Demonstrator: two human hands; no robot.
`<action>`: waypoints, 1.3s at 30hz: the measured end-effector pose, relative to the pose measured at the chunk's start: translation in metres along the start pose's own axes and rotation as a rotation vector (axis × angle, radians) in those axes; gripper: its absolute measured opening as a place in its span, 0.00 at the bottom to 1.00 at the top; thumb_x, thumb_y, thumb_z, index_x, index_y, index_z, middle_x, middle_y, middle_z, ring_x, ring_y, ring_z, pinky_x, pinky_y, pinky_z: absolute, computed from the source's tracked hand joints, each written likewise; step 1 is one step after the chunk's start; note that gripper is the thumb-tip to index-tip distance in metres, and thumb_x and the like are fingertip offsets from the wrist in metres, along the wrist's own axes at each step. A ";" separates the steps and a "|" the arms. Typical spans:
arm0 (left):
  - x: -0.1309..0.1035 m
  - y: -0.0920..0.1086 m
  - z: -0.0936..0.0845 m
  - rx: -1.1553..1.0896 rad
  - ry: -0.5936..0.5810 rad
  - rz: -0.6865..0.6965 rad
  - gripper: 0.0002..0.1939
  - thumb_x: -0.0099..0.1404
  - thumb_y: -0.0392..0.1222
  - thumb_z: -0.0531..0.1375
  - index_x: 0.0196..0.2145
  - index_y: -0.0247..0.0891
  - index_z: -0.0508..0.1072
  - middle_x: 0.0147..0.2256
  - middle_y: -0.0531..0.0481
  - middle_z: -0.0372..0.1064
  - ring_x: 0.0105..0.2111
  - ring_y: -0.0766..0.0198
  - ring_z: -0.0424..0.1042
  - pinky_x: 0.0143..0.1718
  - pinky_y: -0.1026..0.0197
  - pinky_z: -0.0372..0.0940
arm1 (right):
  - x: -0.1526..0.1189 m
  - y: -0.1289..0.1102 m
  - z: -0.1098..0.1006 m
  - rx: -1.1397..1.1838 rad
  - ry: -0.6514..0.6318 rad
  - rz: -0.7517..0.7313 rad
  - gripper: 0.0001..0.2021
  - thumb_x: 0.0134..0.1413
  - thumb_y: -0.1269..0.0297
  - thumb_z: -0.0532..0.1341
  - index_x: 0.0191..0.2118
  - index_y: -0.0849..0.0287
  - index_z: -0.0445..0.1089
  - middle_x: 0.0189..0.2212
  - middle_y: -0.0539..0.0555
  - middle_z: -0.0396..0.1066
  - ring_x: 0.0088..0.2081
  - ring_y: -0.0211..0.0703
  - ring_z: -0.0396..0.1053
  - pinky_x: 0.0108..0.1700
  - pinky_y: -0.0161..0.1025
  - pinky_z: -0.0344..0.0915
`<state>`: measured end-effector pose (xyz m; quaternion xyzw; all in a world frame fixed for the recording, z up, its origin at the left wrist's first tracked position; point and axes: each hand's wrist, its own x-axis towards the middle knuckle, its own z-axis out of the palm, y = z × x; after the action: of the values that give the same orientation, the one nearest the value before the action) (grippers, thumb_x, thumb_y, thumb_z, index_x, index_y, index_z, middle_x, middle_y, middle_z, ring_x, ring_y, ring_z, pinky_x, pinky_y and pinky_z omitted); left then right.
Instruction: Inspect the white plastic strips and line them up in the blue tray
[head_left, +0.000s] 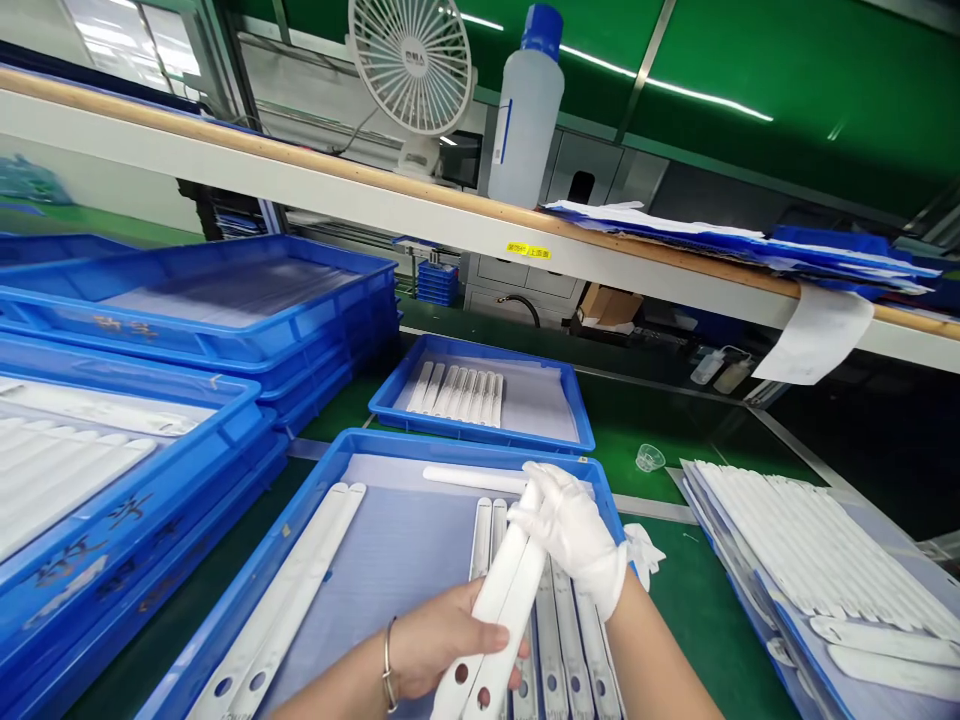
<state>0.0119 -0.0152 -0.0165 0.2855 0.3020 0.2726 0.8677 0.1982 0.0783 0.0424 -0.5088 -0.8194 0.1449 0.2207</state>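
The bare left hand (442, 640) is clamped around the lower part of a pair of long white plastic strips (502, 600), while the gloved right hand (574, 530) is closed over their upper end. The strips are held above the nearest blue tray (330, 480), their long axis running from about 7 o'clock up toward 1 o'clock, holed ends nearest the camera. More white strips (559, 640) lie in the tray below. At 12 o'clock sits a second blue tray (480, 425).
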 end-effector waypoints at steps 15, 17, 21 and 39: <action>-0.003 0.003 0.001 0.008 0.011 -0.008 0.32 0.45 0.47 0.73 0.43 0.37 0.64 0.35 0.44 0.73 0.31 0.54 0.75 0.22 0.63 0.65 | -0.005 -0.024 -0.021 -0.212 -0.353 0.003 0.37 0.47 0.50 0.65 0.63 0.52 0.58 0.63 0.61 0.50 0.60 0.67 0.53 0.58 0.57 0.53; -0.003 0.002 0.001 0.000 0.008 -0.008 0.32 0.45 0.47 0.73 0.43 0.37 0.64 0.35 0.44 0.73 0.31 0.55 0.75 0.22 0.64 0.65 | -0.004 -0.025 -0.021 -0.227 -0.344 -0.016 0.36 0.47 0.50 0.64 0.63 0.53 0.58 0.62 0.61 0.52 0.58 0.65 0.55 0.57 0.57 0.54; -0.002 0.000 0.000 -0.003 0.007 -0.014 0.31 0.46 0.47 0.73 0.43 0.37 0.64 0.35 0.44 0.73 0.31 0.55 0.75 0.21 0.64 0.66 | -0.006 -0.024 -0.017 -0.245 -0.343 0.001 0.43 0.41 0.42 0.67 0.63 0.53 0.58 0.60 0.63 0.53 0.58 0.68 0.54 0.57 0.58 0.53; -0.002 -0.001 -0.001 -0.003 -0.028 -0.026 0.30 0.47 0.46 0.73 0.43 0.37 0.65 0.35 0.44 0.73 0.31 0.56 0.75 0.22 0.64 0.66 | -0.009 -0.017 -0.018 -0.153 -0.245 -0.042 0.25 0.54 0.55 0.62 0.57 0.50 0.65 0.60 0.58 0.55 0.56 0.59 0.59 0.57 0.53 0.57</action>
<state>0.0103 -0.0166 -0.0175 0.2840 0.2932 0.2579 0.8757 0.1981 0.0627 0.0636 -0.4852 -0.8594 0.1385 0.0824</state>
